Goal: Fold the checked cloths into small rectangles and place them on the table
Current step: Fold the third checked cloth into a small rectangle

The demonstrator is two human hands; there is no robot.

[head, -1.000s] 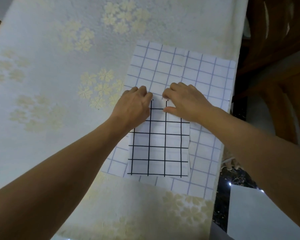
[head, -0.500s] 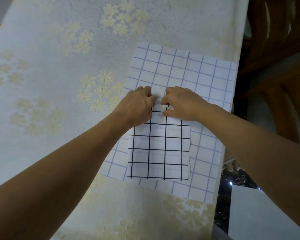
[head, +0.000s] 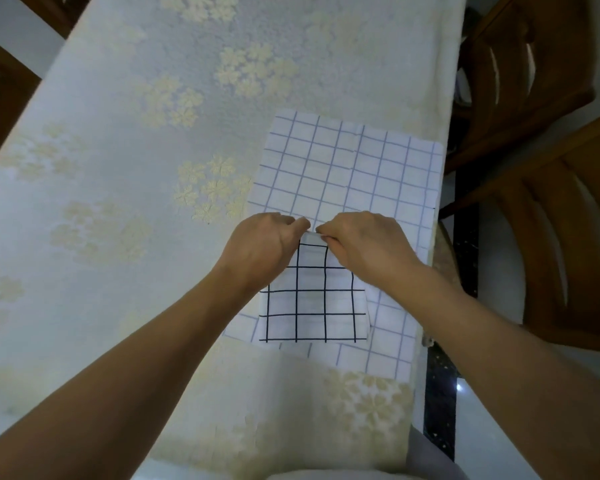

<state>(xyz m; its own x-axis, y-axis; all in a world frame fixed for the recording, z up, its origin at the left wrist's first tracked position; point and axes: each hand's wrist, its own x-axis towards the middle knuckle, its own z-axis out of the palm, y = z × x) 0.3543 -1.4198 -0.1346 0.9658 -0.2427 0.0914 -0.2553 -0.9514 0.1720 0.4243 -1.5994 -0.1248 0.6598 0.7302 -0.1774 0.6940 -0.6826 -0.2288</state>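
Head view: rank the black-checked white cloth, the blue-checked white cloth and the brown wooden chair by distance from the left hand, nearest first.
1. black-checked white cloth: the left hand pinches its far edge.
2. blue-checked white cloth: spread underneath, reaching just past that hand.
3. brown wooden chair: far right, past the right hand.

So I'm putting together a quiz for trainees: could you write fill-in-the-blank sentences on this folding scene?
1. The left hand and right hand pinch the small cloth, whose lines are ____.
2. Beneath it lies a larger cloth with ____ lines.
3. The tablecloth is patterned with pale ____.
Missing words: black; blue; flowers.
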